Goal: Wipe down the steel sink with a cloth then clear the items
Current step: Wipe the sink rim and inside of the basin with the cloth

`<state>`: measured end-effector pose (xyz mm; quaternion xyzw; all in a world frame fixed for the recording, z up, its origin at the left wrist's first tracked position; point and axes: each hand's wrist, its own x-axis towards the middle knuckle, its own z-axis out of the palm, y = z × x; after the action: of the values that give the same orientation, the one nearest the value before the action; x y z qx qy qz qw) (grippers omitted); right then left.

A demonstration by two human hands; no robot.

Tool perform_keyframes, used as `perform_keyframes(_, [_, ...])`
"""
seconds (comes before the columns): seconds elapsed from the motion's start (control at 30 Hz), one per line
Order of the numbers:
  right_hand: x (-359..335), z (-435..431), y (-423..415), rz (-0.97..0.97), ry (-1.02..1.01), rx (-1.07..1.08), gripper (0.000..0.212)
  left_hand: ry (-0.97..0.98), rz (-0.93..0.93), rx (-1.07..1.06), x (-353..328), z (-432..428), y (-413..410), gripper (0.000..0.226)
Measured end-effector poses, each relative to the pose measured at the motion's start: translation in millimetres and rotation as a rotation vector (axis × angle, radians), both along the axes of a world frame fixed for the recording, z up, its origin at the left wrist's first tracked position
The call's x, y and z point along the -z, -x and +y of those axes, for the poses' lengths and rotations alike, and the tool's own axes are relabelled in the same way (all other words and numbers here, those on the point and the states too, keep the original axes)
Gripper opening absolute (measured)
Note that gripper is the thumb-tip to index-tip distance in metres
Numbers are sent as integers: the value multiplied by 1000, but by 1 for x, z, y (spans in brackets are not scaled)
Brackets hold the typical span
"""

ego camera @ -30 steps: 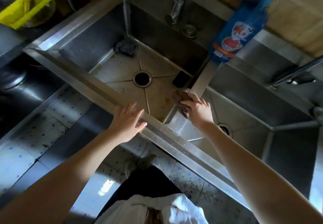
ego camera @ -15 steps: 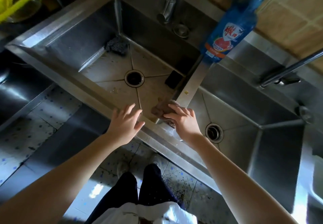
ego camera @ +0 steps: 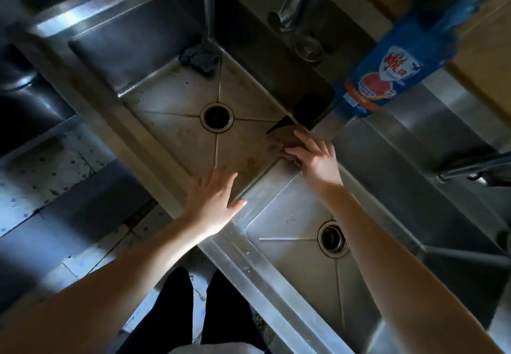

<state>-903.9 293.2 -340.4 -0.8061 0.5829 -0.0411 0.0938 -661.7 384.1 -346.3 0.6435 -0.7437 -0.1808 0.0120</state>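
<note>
Steel sink (ego camera: 171, 99), a double-basin unit seen from above: we press a brownish cloth (ego camera: 279, 139) against the divider between the two basins with our right hand (ego camera: 315, 157), fingers spread over the cloth and curled lightly onto it, pinning it to the steel at the far end of the divider. Our left hand (ego camera: 214, 204) lies open and flat on the near rim of the sink, fingers together and thumb out, holding nothing.

The left basin shows a stained floor around its round drain (ego camera: 217, 117). A dark scouring pad (ego camera: 200, 56) sits in its far left corner, and a small dark object (ego camera: 282, 125), partly hidden by the cloth, lies by the divider just beyond our right hand; we cannot tell what it is. The right basin (ego camera: 290, 215) looks brighter, with its own drain (ego camera: 331, 239) near our right forearm.

A blue dish-soap bottle (ego camera: 387, 74) with a red-and-white label stands on the far ledge where the divider meets the back of the sink. A tap (ego camera: 290, 8) hangs over the left basin's far wall, and a second tap (ego camera: 475, 168) reaches in from the right. Our dark trouser legs (ego camera: 177, 312) and the tiled floor (ego camera: 33, 176) show below the near rim.
</note>
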Motion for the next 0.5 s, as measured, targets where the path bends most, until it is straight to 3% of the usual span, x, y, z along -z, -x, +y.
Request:
perform_keyframes(0.33, [10, -84, 57, -140, 36, 97, 35, -17, -24, -68, 0, -6, 11, 60])
perform_keyframes(0.5, [8, -82, 60, -207, 22, 94, 35, -35, -24, -75, 3, -3, 11, 59])
